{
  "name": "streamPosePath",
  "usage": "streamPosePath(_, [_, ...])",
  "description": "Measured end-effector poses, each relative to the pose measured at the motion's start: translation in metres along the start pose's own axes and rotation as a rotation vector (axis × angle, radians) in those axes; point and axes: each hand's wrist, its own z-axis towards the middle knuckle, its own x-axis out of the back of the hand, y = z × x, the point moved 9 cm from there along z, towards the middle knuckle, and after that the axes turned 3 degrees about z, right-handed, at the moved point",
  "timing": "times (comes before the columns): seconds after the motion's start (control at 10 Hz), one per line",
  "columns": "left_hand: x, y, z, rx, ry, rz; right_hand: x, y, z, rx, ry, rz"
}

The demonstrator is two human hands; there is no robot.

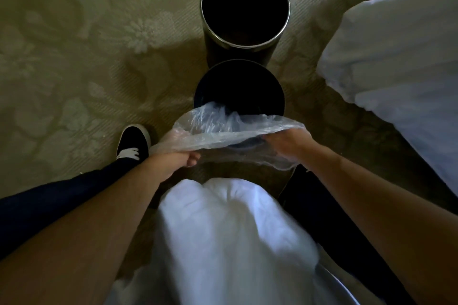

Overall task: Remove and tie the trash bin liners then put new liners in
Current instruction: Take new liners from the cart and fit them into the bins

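Note:
Two round dark bins stand on the carpet in a line ahead of me. The far bin [209,30] has a shiny metal rim and no liner. The near bin [198,96] is black, and a clear plastic liner [223,129] hangs partly into its near side. My left hand [183,160] grips the liner's left edge below the bin's left side. My right hand [285,142] holds the liner's right edge, with plastic draped over the fingers. The liner's mouth is stretched between both hands.
A patterned beige carpet [86,57] covers the floor. A bed with white bedding [396,57] juts in from the right. My dark shoe [133,142] stands left of the near bin. My white shirt [223,242] hangs below my hands.

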Motion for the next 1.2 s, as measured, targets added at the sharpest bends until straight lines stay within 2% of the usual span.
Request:
streamPosePath(0.1, [0.003, 0.010, 0.017, -0.069, -0.046, -0.291, 0.011, 0.007, 0.017, 0.014, 0.132, 0.104])
streamPosePath(0.2, [0.005, 0.027, 0.018, -0.091, -0.069, -0.430, 0.023, 0.013, 0.027, 0.013, 0.224, 0.639])
streamPosePath(0.3, [0.014, 0.049, 0.031, -0.156, 0.008, -0.402, 0.038, 0.009, 0.030, 0.069, 0.281, 0.799])
streamPosePath(0.6, [0.020, 0.134, 0.059, -0.420, 0.090, -0.155, 0.073, -0.027, 0.056, 0.385, 0.284, 0.854])
streamPosePath(0.7, [0.009, 0.147, 0.064, -0.453, 0.055, -0.125, 0.072, -0.029, 0.073, 0.394, 0.257, 0.846])
streamPosePath(0.8, [-0.002, 0.149, 0.075, -0.431, -0.003, -0.088, 0.068, -0.030, 0.085, 0.380, 0.220, 0.834])
streamPosePath(1.0, [-0.017, 0.122, 0.089, -0.310, -0.137, 0.100, 0.052, -0.025, 0.102, 0.243, 0.111, 0.686])
streamPosePath(1.1, [-0.020, 0.110, 0.091, -0.235, -0.175, 0.146, 0.048, -0.016, 0.107, 0.148, 0.106, 0.731])
streamPosePath(1.2, [-0.026, 0.103, 0.094, -0.191, -0.228, 0.100, 0.034, -0.007, 0.109, 0.027, 0.004, 0.778])
